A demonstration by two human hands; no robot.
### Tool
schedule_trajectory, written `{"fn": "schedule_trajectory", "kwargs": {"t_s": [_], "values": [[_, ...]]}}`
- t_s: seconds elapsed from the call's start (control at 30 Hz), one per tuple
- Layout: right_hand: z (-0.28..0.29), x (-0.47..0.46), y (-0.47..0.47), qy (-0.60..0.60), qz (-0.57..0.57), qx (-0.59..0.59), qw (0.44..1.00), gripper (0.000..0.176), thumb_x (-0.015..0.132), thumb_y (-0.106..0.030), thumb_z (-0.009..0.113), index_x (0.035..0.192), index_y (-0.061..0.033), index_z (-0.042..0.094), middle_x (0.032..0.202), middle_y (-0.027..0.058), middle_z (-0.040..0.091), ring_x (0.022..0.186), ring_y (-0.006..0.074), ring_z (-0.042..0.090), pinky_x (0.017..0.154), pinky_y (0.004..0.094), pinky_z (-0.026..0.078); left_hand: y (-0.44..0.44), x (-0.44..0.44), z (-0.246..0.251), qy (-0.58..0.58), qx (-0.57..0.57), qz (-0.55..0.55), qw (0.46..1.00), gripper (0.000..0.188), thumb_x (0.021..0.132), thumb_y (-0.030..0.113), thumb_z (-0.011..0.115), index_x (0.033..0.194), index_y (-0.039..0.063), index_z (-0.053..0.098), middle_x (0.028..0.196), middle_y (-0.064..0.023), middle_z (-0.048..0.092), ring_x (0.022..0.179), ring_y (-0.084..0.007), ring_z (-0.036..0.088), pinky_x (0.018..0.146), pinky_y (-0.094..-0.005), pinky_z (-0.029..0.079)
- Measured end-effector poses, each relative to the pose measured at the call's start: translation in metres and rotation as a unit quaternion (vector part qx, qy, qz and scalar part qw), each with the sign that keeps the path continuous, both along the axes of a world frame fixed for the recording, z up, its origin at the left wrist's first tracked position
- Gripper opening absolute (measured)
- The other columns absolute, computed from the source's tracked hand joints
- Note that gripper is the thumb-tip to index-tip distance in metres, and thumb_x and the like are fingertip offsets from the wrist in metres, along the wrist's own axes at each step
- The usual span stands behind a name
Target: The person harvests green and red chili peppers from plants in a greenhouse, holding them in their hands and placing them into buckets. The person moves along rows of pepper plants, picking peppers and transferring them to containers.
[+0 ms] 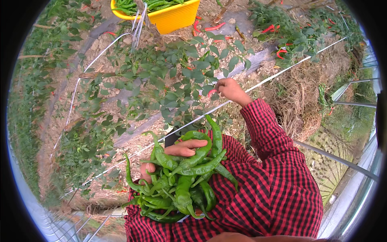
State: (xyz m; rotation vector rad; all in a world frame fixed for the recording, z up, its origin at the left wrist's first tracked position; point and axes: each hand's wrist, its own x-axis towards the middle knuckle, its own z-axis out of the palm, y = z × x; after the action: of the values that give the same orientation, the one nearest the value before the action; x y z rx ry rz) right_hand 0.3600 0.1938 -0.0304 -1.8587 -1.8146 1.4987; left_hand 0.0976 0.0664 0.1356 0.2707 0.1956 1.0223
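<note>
Against my chest, my left hand (pixel 183 148) clasps a large bunch of long green chili peppers (pixel 184 189), its fingers spread over the top of the pile. Much of the palm is hidden beneath the pods. My right hand (pixel 229 89) reaches out to the edge of a leafy pepper plant (pixel 178 72), just beyond a white string (pixel 213 109). Its fingers are curled down, and what lies between the fingertips cannot be made out. Beside those fingers hangs a small red pepper (pixel 211 92).
A yellow plastic basket (pixel 177 18) holding green peppers stands beyond the plants. Fallen red peppers (pixel 215 27) lie on the soil near it. A wooden stake (pixel 148 22) with string tied around it rises before the basket. Dry straw (pixel 296 99) and a metal bar (pixel 337 159) are at right.
</note>
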Motion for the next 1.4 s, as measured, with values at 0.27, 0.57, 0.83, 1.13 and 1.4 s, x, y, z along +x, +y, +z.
{"fn": "schedule_trajectory", "kwargs": {"t_s": [0.27,0.57,0.83,1.13,1.4], "values": [[-0.112,0.056,0.054,0.006,-0.137,0.155,0.978,0.065,0.072,-0.022,0.071,0.126,0.0013,0.043,0.123,0.0232,0.051,0.113,0.0334,0.049,0.095,0.0355,0.038,0.01,-0.003,-0.03,-0.023,-0.002,0.022,1.0,0.075,0.085,0.054,0.034,0.12,-0.011,0.047,0.131,-0.0371,0.032,0.119,-0.046,0.04,0.101,-0.0545,0.031],[-0.079,0.043,0.108,0.015,-0.108,-0.017,0.994,0.018,0.08,-0.011,0.056,0.087,0.0037,0.063,0.086,0.0186,0.066,0.078,0.0246,0.064,0.067,0.0325,0.049,0.009,-0.011,-0.022,-0.02,-0.009,0.051,0.998,0.073,0.087,0.054,0.032,0.119,-0.01,0.048,0.131,-0.0366,0.032,0.117,-0.0464,0.042,0.099,-0.0538,0.034],[0.025,0.034,0.109,-0.342,0.1,0.107,0.928,0.022,0.076,-0.01,0.047,0.088,-0.0015,0.064,0.088,0.0233,0.062,0.084,0.0374,0.06,0.075,0.0424,0.047,0.006,-0.015,-0.025,-0.042,-0.013,0.072,0.996,0.075,0.086,0.052,0.033,0.12,-0.013,0.045,0.13,-0.0387,0.031,0.119,-0.0453,0.041,0.1,-0.0518,0.032],[-0.061,0.104,0.1,-0.15,-0.019,0.172,0.974,0.025,0.078,-0.022,0.06,0.093,-0.0028,0.067,0.076,0.0126,0.063,0.066,0.0232,0.057,0.063,0.0347,0.046,0.003,-0.028,-0.023,-0.051,-0.032,0.051,0.997,0.077,0.082,0.052,0.036,0.12,-0.013,0.045,0.134,-0.0371,0.027,0.121,-0.0444,0.039,0.101,-0.0515,0.031],[-0.154,0.042,0.135,-0.122,0.141,0.286,0.94,0.025,0.08,-0.023,0.058,0.096,-0.0052,0.063,0.088,0.0141,0.065,0.081,0.0247,0.062,0.069,0.036,0.048,0.001,-0.036,-0.033,-0.026,-0.044,0.037,0.998,0.076,0.081,0.052,0.035,0.121,-0.011,0.046,0.136,-0.0343,0.027,0.124,-0.0428,0.036,0.103,-0.0503,0.027]]}}
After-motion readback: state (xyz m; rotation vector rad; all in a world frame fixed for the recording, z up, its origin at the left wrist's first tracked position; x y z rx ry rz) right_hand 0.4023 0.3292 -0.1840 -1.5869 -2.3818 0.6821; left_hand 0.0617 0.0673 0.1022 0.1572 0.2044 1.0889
